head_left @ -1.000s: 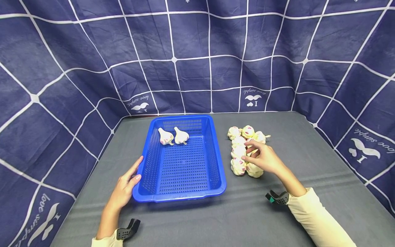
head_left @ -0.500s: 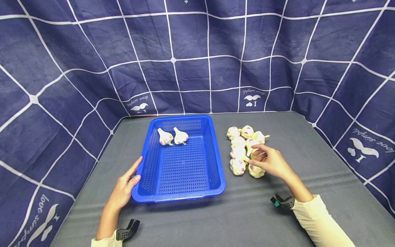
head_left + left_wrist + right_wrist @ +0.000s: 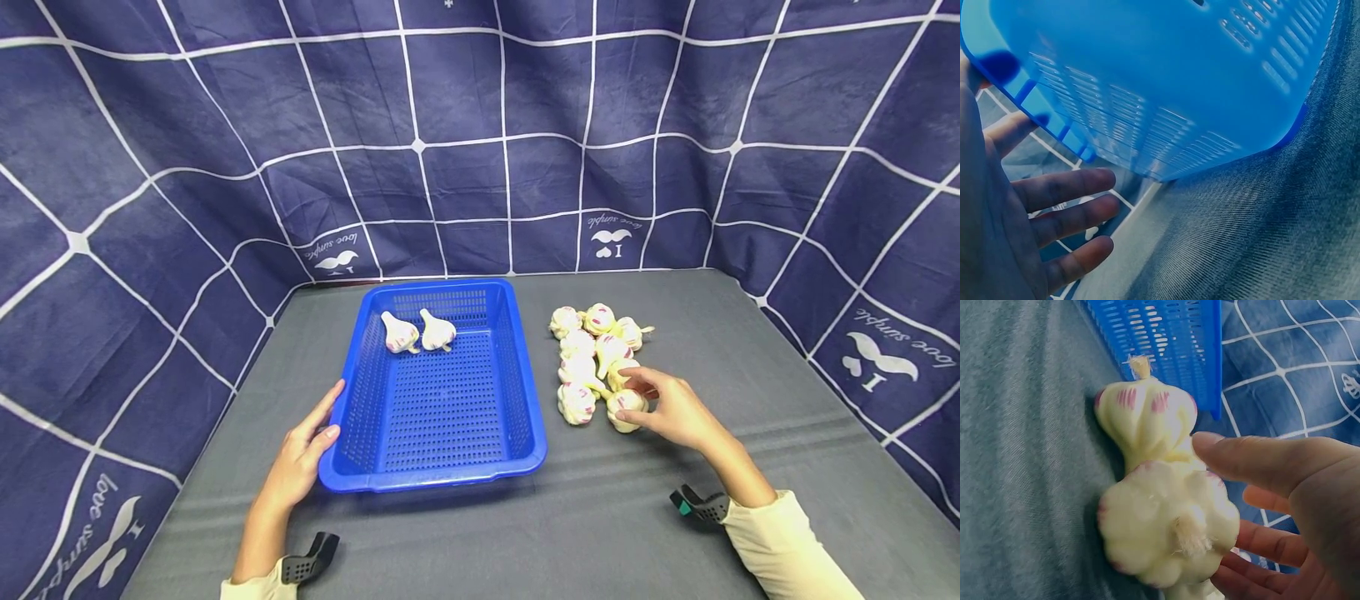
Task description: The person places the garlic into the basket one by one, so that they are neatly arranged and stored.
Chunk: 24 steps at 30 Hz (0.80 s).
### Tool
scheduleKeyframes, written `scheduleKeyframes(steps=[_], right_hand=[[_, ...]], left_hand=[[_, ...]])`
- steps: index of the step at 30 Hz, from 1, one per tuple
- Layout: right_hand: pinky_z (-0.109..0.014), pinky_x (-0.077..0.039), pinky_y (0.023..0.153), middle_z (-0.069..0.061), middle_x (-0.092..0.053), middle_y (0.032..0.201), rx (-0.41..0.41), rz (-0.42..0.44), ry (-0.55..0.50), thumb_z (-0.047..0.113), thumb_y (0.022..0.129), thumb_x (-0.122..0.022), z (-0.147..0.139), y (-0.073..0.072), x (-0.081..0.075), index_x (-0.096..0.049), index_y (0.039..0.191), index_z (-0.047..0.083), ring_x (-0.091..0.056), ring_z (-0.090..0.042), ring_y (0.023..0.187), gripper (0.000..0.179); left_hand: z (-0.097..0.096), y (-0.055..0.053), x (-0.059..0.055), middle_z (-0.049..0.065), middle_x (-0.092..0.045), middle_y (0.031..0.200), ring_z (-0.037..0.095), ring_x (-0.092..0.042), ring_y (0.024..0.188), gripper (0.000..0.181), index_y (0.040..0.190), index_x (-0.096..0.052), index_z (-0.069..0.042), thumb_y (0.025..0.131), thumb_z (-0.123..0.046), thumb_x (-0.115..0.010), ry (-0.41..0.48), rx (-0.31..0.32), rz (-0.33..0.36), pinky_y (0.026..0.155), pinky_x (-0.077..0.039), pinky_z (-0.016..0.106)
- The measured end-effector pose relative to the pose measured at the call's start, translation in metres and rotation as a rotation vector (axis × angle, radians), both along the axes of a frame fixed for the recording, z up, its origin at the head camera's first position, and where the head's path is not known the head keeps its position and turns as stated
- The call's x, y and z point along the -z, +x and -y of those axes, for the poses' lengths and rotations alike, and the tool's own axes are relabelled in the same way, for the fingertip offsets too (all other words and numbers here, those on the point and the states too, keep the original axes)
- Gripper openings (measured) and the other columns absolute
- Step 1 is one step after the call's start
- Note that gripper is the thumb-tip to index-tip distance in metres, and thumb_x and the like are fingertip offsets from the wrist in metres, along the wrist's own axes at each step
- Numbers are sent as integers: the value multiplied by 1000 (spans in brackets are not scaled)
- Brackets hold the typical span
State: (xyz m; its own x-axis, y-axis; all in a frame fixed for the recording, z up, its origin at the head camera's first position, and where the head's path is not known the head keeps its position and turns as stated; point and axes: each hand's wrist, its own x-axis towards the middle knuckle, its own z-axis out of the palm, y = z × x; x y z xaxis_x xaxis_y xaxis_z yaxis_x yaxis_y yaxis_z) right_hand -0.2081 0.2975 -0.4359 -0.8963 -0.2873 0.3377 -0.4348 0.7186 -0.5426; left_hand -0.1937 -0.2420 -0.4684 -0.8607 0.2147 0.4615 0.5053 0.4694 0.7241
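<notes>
Right hand [image 3: 671,408] at the near-right garlic bulb [image 3: 1150,515] of the cluster on the grey cloth [image 3: 480,546]; thumb and fingers stand apart with the bulb between them, thumb tip by its basket-facing side, fingertips along the far side; can't tell if they press on it; bulb's root end faces the wrist camera; neighbour bulb [image 3: 1144,415] lies just beyond the thumb tip, root toward the blue basket [image 3: 450,479]; left hand [image 3: 300,458] rests on the basket's left rim, thumb and index touching, other three fingers straight and spread; two bulbs [image 3: 401,335] lie inside, far-left corner.
</notes>
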Motion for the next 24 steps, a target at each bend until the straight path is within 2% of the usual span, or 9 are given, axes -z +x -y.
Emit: scheduleKeyframes(steps=[7,13,24], right_hand=[[-38,-55,75,-7,-70,100,43,-10,-7,15,76,-86,-3,3,13,-69,113,-2,-64,-18,86,44],[-28,-55,67,-1,-68,93,53,11,-46,14,77,-86,-3,7,21,-70,108,3,-61,-9,79,37],[-26,-51,60,-9,-70,98,102,42,-53,20,80,-84,2,10,24,-69,110,4,-64,-12,73,37]], left_hand=[[0,1,0,18,-43,150,-5,-41,124,54,150,-43,-11,97,-2,-49,1,-2,4,101,-30,8],[0,0,0,21,-43,149,-7,-41,123,54,150,-43,-9,97,-2,-48,12,2,1,101,-30,8],[-1,-1,1,23,-43,148,-9,-41,122,54,150,-43,-9,98,-1,-48,17,7,7,100,-30,8]])
